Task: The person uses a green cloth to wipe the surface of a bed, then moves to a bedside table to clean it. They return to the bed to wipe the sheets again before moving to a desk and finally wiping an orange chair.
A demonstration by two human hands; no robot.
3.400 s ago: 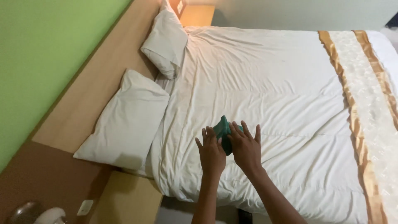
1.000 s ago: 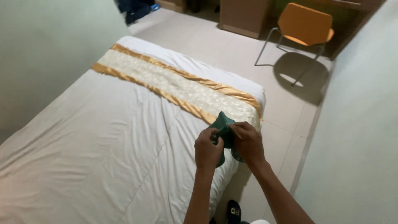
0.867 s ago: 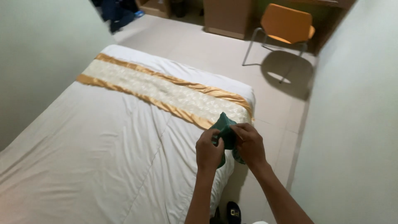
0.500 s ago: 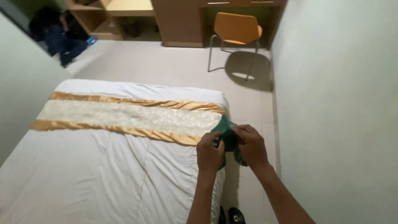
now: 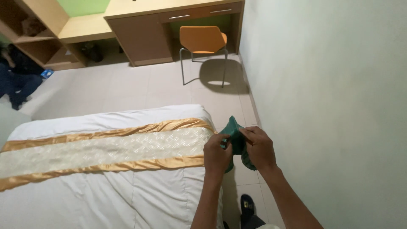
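Two hands: left hand (image 5: 217,153) and right hand (image 5: 259,146), both bare, fingers curled shut on one green cloth (image 5: 234,135).
Cloth material: soft, dull woven fabric, dark green, creased; a peak sticks up between the thumbs, a fold hangs below the right hand.
Cloth place: held in the air, just beyond the bed's foot corner, above the floor (image 5: 127,87) strip beside the wall (image 5: 330,97).
Bed (image 5: 106,199): one, white quilted cover, softly wrinkled.
Runner (image 5: 101,149): one, cream patterned centre, two shiny gold satin borders, lying across the bed foot.
Chair (image 5: 202,40): one, orange moulded seat, thin metal legs, casting a hard shadow.
Desk (image 5: 174,21): one, brown wood grain, flat fronts, two metal handles.
Floor: pale square tiles, matte.
Wall: smooth, pale grey-green.
Shoe (image 5: 247,204): one dark one, below the forearms.
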